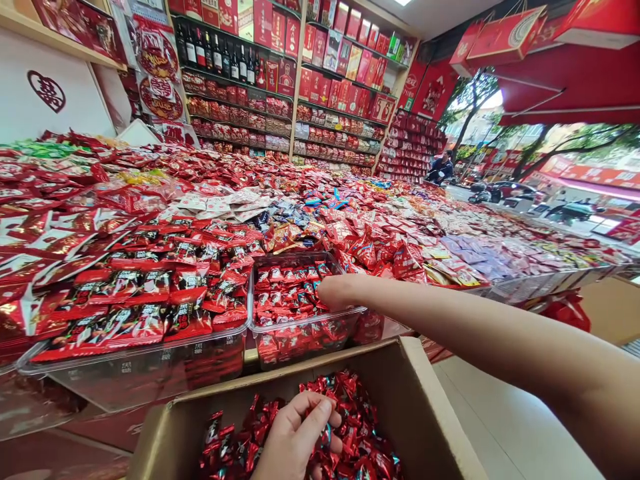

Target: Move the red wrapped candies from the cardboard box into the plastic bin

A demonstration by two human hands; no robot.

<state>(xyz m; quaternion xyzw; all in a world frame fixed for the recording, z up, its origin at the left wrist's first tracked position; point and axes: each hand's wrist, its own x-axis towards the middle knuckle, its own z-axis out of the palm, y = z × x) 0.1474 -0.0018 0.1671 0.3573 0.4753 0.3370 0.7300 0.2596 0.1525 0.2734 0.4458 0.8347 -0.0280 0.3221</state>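
Note:
My left hand (303,433) is inside an open cardboard box (435,407) of small red foil-wrapped candies (360,427); its fingers are curled round a wrapped candy with a bluish patch. My right arm reaches in from the right, and my right hand (337,292) is over the right side of a clear plastic bin (303,327) holding similar small red candies. The fingers of that hand are mostly hidden, so its grip cannot be made out. The box stands just in front of the bin, lower down.
Left of the small bin is a wider clear bin (130,353) of larger red and black packets. Heaps of wrapped sweets (280,180) spread behind. Shelves (295,87) with bottles and red boxes line the back. A person (440,168) and parked scooters are outside at right.

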